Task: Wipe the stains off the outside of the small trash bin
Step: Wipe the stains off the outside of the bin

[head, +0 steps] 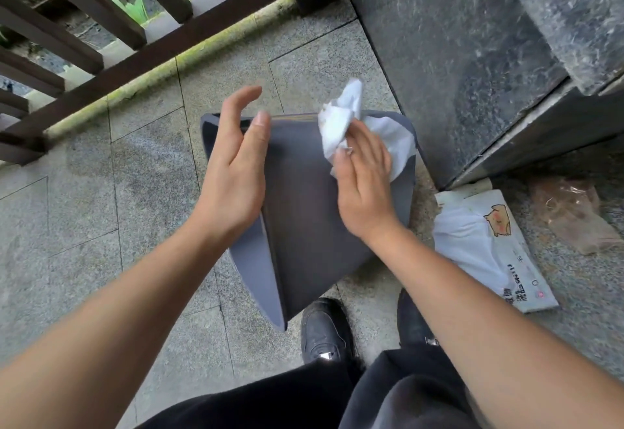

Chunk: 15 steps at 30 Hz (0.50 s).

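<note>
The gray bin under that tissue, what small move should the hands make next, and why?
Probably drag the right hand with its crumpled tissue down the small trash bin's facing side. The tissue sits near the far edge, so most of that side lies unwiped below it, while the left hand rests open against the bin's left edge to steady it.

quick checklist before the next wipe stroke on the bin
1. Tissue in right hand: ok, bunched under the fingers.
2. Tissue touching the small trash bin: ok, pressed on its dark side.
3. Left hand steadying the bin: not ok, open beside it, thumb only at the edge.
4. Stains left on the wiped side: cannot tell.
5. Spare tissues: ok, tissue pack lies on the floor to the right.
</note>
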Each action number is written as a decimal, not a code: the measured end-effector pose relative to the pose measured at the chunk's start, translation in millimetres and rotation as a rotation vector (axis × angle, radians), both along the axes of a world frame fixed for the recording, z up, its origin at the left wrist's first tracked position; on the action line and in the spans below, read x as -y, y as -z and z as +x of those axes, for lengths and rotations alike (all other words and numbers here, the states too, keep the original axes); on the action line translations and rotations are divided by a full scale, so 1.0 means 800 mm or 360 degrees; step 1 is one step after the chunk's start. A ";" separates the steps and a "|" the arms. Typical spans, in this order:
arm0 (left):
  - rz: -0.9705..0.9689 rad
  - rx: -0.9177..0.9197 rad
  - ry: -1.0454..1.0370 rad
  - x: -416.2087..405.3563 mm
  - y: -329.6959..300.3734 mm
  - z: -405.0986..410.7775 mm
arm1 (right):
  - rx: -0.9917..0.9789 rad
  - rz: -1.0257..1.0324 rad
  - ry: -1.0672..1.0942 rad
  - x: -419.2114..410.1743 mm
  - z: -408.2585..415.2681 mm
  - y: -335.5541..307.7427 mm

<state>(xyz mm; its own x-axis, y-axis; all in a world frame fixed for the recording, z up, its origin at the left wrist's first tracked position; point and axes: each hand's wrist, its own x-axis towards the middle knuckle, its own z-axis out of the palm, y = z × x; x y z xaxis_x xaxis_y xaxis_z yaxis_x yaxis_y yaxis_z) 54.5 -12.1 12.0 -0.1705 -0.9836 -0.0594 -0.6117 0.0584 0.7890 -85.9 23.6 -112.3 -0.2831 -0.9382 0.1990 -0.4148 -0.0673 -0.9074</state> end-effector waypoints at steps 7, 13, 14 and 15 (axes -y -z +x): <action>-0.0023 -0.0029 -0.0055 0.002 0.001 0.001 | 0.0202 0.0453 0.0171 0.046 -0.040 0.019; -0.0066 -0.0070 -0.0159 0.003 0.002 -0.007 | 0.0003 -0.0091 -0.0252 -0.006 0.049 -0.051; -0.0059 -0.0093 -0.0174 0.001 0.003 -0.008 | -0.0023 -0.0169 -0.0312 -0.018 0.060 -0.055; -0.0057 -0.0108 -0.0190 0.000 0.002 -0.009 | -0.0054 -0.0227 -0.0369 -0.029 0.066 -0.055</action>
<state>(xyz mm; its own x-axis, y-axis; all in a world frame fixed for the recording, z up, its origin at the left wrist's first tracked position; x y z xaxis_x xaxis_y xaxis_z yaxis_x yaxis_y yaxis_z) 47.2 -12.3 10.1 -0.0544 -0.9984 -0.0162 -0.5614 0.0172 0.8274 -32.7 46.7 -68.1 -0.0549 -0.9390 0.3394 -0.4036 -0.2901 -0.8677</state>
